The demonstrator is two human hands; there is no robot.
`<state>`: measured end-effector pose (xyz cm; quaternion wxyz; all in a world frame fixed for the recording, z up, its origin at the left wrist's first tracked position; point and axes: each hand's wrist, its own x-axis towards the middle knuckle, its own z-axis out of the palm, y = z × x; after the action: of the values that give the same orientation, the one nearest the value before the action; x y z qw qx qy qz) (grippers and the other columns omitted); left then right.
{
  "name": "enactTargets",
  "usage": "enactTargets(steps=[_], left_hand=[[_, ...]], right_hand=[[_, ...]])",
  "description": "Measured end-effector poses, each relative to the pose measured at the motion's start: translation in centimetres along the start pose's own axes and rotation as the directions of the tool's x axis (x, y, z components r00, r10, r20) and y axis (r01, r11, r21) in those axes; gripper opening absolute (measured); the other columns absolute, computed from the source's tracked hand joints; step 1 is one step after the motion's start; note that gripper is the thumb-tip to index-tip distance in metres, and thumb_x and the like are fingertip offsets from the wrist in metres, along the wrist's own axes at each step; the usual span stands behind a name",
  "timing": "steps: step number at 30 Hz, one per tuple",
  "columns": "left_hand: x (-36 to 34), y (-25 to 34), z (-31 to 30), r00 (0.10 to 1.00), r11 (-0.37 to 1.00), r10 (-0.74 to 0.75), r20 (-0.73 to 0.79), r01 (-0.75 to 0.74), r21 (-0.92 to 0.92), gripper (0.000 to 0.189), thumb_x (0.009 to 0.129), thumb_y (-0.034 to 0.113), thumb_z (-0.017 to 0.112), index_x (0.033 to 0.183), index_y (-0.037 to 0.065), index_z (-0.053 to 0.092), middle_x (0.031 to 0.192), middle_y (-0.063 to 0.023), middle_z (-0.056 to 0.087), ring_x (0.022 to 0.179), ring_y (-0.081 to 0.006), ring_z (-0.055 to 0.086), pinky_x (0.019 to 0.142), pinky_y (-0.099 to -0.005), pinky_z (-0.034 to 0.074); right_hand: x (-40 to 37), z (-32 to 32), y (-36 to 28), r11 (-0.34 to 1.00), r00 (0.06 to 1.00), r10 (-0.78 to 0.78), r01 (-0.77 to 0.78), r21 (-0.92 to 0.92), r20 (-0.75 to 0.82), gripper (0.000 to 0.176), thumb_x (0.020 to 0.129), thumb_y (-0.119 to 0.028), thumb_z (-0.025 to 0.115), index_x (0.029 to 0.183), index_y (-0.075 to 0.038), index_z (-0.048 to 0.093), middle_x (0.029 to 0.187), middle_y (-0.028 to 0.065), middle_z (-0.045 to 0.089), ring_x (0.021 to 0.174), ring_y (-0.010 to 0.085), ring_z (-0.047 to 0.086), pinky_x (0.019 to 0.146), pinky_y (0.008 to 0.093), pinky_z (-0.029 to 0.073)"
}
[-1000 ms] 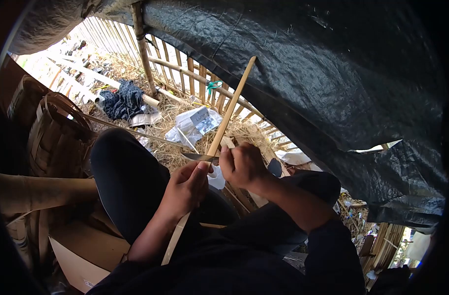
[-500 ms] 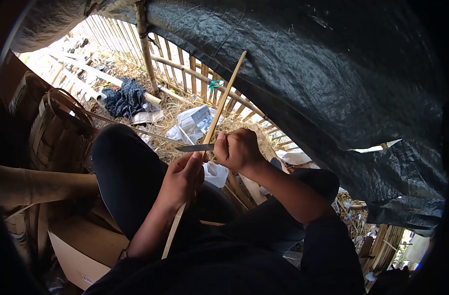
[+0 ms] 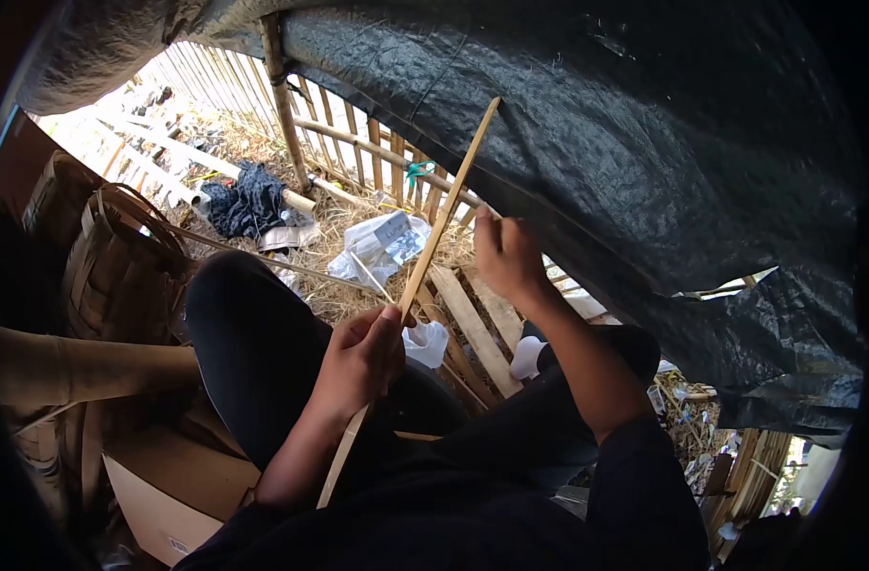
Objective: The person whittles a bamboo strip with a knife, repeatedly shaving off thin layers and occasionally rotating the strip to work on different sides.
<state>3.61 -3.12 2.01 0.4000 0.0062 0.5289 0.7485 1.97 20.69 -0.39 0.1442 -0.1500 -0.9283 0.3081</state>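
Note:
A long, narrow bamboo strip point(image 3: 450, 202) runs from my lap up toward the black tarp. My left hand point(image 3: 362, 357) pinches it near its middle, thumb on top. My right hand point(image 3: 509, 255) is raised to the right of the strip, apart from it, with its fingers curled. The knife's blade does not show in this view, and what the right fingers enclose cannot be made out. Just above my left thumb, a thin pale sliver point(image 3: 370, 276) sticks out beside the strip.
Black tarp point(image 3: 625, 162) hangs at the right, before a bamboo fence point(image 3: 358, 147). Woven baskets point(image 3: 120, 257), a thick bamboo pole point(image 3: 101, 366) and a cardboard box point(image 3: 158, 500) stand left. Plastic bags point(image 3: 377, 243) and wooden slats point(image 3: 473, 324) lie on the straw-covered ground.
My right hand has moved up and right, away from the strip, and the knife blade that lay across it no longer shows. The strip's upper end has shifted slightly right.

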Motion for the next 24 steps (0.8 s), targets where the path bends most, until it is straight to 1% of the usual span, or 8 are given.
enactTargets(steps=[3, 4, 9, 11, 13, 15, 19, 24], left_hand=[[0.4, -0.2, -0.2, 1.000, 0.999, 0.005, -0.015, -0.004, 0.033, 0.034, 0.103, 0.030, 0.042, 0.096, 0.001, 0.058, 0.052, 0.0030, 0.040, 0.040, -0.0074, 0.037, 0.039, -0.0225, 0.030], [0.3, -0.2, -0.3, 1.000, 0.999, 0.011, 0.001, -0.011, 0.037, 0.035, 0.103, 0.030, 0.042, 0.098, 0.000, 0.058, 0.051, 0.0025, 0.040, 0.040, -0.0078, 0.037, 0.039, -0.0225, 0.030], [-0.3, 0.5, -0.4, 0.998, 0.997, -0.059, 0.011, 0.060, -0.050, 0.036, 0.103, 0.030, 0.040, 0.101, -0.001, 0.058, 0.049, 0.0009, 0.040, 0.038, -0.0087, 0.036, 0.038, -0.0222, 0.030], [-0.4, 0.6, -0.3, 0.998, 0.985, -0.059, 0.034, 0.063, -0.158, 0.032, 0.101, 0.030, 0.044, 0.100, 0.000, 0.056, 0.050, -0.0007, 0.040, 0.035, -0.0072, 0.031, 0.035, -0.0197, 0.027], [-0.2, 0.1, -0.8, 0.996, 0.984, -0.046, 0.072, 0.058, -0.166, 0.034, 0.102, 0.030, 0.043, 0.106, -0.001, 0.057, 0.051, -0.0001, 0.040, 0.037, -0.0081, 0.034, 0.036, -0.0206, 0.029], [-0.3, 0.2, -0.6, 0.993, 0.984, -0.035, 0.111, 0.054, -0.170, 0.037, 0.102, 0.029, 0.041, 0.113, -0.003, 0.057, 0.051, 0.0004, 0.040, 0.039, -0.0090, 0.037, 0.037, -0.0214, 0.031], [-0.6, 0.4, 0.5, 0.998, 0.995, -0.044, 0.053, 0.049, -0.089, 0.049, 0.102, 0.029, 0.043, 0.139, -0.002, 0.039, 0.058, 0.0012, 0.043, 0.043, -0.0082, 0.039, 0.039, -0.0212, 0.032], [-0.5, -0.2, 0.3, 0.993, 0.979, -0.010, 0.118, 0.033, -0.200, 0.055, 0.101, 0.026, 0.046, 0.148, 0.003, 0.029, 0.059, 0.0035, 0.040, 0.045, -0.0058, 0.036, 0.041, -0.0208, 0.032]], right_hand=[[-2.0, -0.5, -2.4, 0.963, 0.971, -0.116, 0.057, 0.264, 0.210, 0.064, 0.098, -0.046, 0.042, 0.050, -0.003, 0.043, 0.041, 0.0111, 0.038, 0.040, 0.0251, 0.042, 0.047, 0.0405, 0.033], [-2.1, -0.4, -2.2, 0.918, 0.960, -0.219, 0.143, 0.369, 0.173, 0.054, 0.097, -0.041, 0.050, 0.060, -0.002, 0.046, 0.049, 0.0064, 0.042, 0.047, 0.0157, 0.041, 0.049, 0.0351, 0.033], [-1.4, -1.4, -1.0, 0.850, 0.942, -0.290, 0.173, 0.498, 0.168, 0.028, 0.093, -0.025, 0.062, 0.080, -0.002, 0.055, 0.066, 0.0016, 0.051, 0.056, 0.0092, 0.043, 0.051, 0.0274, 0.034], [-0.6, -0.5, 0.2, 0.737, 0.878, -0.476, 0.361, 0.571, 0.059, 0.026, 0.096, -0.024, 0.059, 0.083, -0.001, 0.058, 0.063, 0.0012, 0.048, 0.058, 0.0077, 0.044, 0.053, 0.0259, 0.035], [-0.6, -1.4, -0.2, 0.770, 0.883, -0.460, 0.344, 0.538, 0.094, 0.024, 0.097, -0.022, 0.058, 0.086, -0.001, 0.059, 0.065, -0.0011, 0.048, 0.061, 0.0056, 0.045, 0.054, 0.0245, 0.035], [-0.8, -2.4, -0.4, 0.888, 0.944, -0.206, 0.070, 0.454, 0.258, 0.026, 0.098, -0.024, 0.056, 0.086, -0.002, 0.059, 0.066, -0.0023, 0.050, 0.062, 0.0045, 0.045, 0.055, 0.0236, 0.035], [0.1, -1.4, 0.5, 0.795, 0.970, -0.081, -0.075, 0.601, 0.229, 0.028, 0.097, -0.028, 0.057, 0.087, -0.002, 0.061, 0.063, -0.0036, 0.048, 0.059, 0.0033, 0.041, 0.054, 0.0223, 0.032], [0.3, -1.3, 0.4, 0.896, 0.985, -0.126, 0.061, 0.440, 0.122, 0.037, 0.098, -0.032, 0.055, 0.075, -0.003, 0.059, 0.059, -0.0055, 0.042, 0.057, 0.0029, 0.036, 0.051, 0.0238, 0.029]])
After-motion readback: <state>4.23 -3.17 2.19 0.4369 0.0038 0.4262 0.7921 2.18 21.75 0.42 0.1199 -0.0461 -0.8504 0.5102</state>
